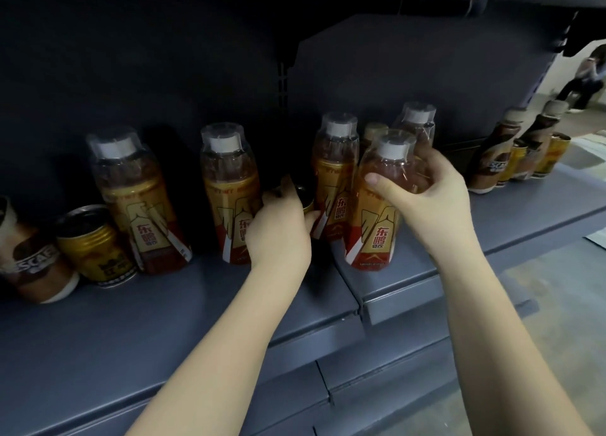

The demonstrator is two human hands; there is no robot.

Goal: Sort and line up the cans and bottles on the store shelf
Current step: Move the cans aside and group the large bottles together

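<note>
gold can (306,203) behind hand, left bottle (29,258) cropped

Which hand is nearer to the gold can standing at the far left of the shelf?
Left. The left hand is to the right of the gold can, two bottles away; the right hand is farther right, gripping a bottle.

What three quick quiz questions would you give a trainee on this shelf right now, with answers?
1. True or false: the right hand grips a clear bottle near its shoulder.
2. What is the left hand closed around?
A. a coffee bottle
B. a gold can set between two clear bottles
C. nothing
3. Fill in: at the far left, a gold can stands between a coffee bottle and a ______ bottle.

Key: 1 true; 2 B; 3 clear
</note>
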